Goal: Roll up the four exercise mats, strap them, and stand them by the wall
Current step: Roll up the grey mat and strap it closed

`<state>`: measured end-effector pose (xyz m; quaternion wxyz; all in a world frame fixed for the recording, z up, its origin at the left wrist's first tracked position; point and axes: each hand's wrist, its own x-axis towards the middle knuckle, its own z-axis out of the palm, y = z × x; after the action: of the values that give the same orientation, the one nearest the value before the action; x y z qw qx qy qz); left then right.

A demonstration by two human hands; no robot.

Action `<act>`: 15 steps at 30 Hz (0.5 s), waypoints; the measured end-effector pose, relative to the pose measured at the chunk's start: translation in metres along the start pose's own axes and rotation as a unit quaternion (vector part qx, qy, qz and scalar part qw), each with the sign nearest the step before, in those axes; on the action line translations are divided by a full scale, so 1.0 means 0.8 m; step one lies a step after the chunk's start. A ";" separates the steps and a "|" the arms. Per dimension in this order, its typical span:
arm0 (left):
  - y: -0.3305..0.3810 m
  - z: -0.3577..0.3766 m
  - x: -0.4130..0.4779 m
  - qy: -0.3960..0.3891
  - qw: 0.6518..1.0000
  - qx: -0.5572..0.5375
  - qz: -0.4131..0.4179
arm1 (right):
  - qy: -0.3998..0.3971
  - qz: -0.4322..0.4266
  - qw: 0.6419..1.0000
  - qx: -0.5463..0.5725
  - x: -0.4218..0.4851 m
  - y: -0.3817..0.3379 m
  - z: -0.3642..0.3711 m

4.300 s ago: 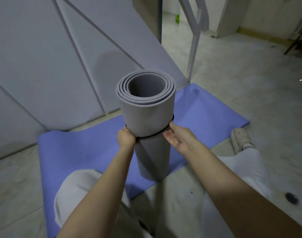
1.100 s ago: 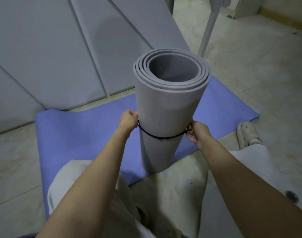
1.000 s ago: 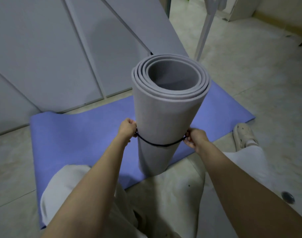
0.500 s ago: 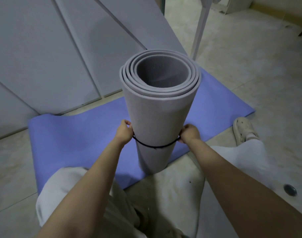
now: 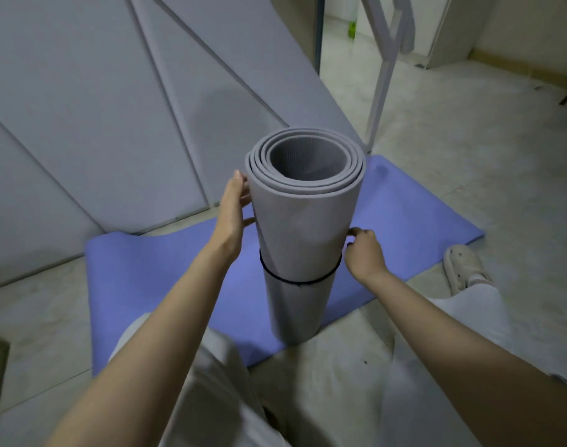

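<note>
Your left grip [image 5: 235,204] has left the strap [image 5: 300,280] and climbed to the upper part of the rolled grey mat [image 5: 304,227]. It lies released there, flat palm and straight fingers against the side. Your right grip [image 5: 364,253] has also let the strap go and sits just above it, fingers curled at the roll's right side; I cannot tell whether they pinch anything. The strap stays ringed around the roll below its middle. The roll stands upright on the near edge of the blue mat [image 5: 166,262], which lies flat on the floor [image 5: 469,156] before the panelled wall [image 5: 98,108]. The high palm likely steadies the tall roll against tipping. It looks ready to go to the wall, while the blue mat is not yet rolled.
</note>
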<state>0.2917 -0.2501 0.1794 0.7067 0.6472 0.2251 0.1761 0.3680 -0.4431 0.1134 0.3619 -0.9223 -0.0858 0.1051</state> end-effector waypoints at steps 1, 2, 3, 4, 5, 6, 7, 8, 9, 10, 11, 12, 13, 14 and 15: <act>0.011 0.003 -0.003 0.000 1.000 0.005 0.016 | 0.041 -0.030 0.998 0.042 -0.007 -0.015 -0.010; 0.020 0.008 -0.006 0.001 0.999 0.017 0.027 | 0.071 -0.056 0.994 0.068 -0.015 -0.031 -0.020; 0.027 0.013 -0.009 0.008 0.999 0.028 0.034 | 0.091 -0.085 0.990 0.073 -0.022 -0.047 -0.031; 0.034 0.018 -0.012 0.016 0.999 0.036 0.035 | 0.105 -0.117 0.986 0.064 -0.028 -0.060 -0.042; 0.040 0.022 -0.014 0.019 0.998 0.040 0.033 | 0.117 -0.152 0.980 0.054 -0.033 -0.072 -0.053; 0.044 0.023 -0.017 0.018 0.998 0.046 0.032 | 0.125 -0.188 0.973 0.039 -0.040 -0.084 -0.066; 0.046 0.023 -0.019 0.013 0.998 0.056 0.032 | 0.130 -0.232 0.964 0.012 -0.047 -0.093 -0.077; 0.048 0.022 -0.022 0.007 0.997 0.070 0.031 | 0.133 -0.283 0.949 -0.033 -0.052 -0.100 -0.086; 0.050 0.021 -0.025 0.000 0.996 0.082 0.031 | 0.124 -0.333 0.930 -0.091 -0.056 -0.107 -0.092; 0.053 0.021 -0.030 -0.005 0.996 0.090 0.029 | 0.095 -0.368 0.912 -0.153 -0.059 -0.114 -0.097; 0.054 0.021 -0.034 -0.009 0.995 0.094 0.028 | 0.051 -0.386 0.894 -0.220 -0.061 -0.121 -0.101; 0.056 0.021 -0.039 -0.012 0.995 0.097 0.028 | 0.009 -0.388 0.878 -0.281 -0.063 -0.129 -0.104; 0.057 0.021 -0.042 -0.014 0.994 0.101 0.028 | -0.018 -0.383 0.862 -0.333 -0.063 -0.137 -0.107; 0.059 0.020 -0.046 -0.017 0.994 0.106 0.026 | -0.031 -0.381 0.845 -0.373 -0.063 -0.146 -0.109; 0.060 0.019 -0.048 -0.020 0.993 0.114 0.024 | -0.037 -0.381 0.831 -0.402 -0.063 -0.153 -0.110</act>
<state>0.2698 -0.2788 0.2311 0.6283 0.7320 0.2140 0.1534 0.3317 -0.4239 0.2668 -0.0334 -0.8758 -0.4788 -0.0507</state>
